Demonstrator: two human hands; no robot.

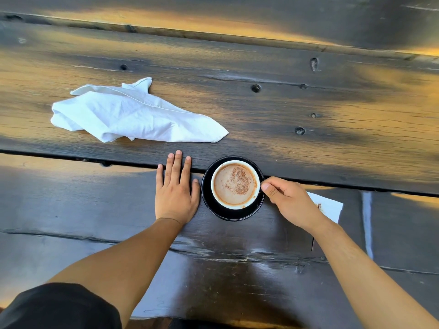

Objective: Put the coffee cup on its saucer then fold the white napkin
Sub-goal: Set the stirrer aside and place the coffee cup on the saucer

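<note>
A white coffee cup, full of light brown coffee with a dusting of powder, stands on a black saucer near the middle of the dark wooden table. My right hand is at the cup's right side, thumb and fingers pinched on its handle, which the hand hides. My left hand lies flat on the table with fingers spread, its thumb close to the saucer's left rim. A crumpled white napkin lies loosely bunched on the table, up and to the left of the cup.
A white paper slip lies on the table under and beyond my right wrist. The dark wooden table is made of wide planks with gaps and knots. Black clothing shows at the bottom left.
</note>
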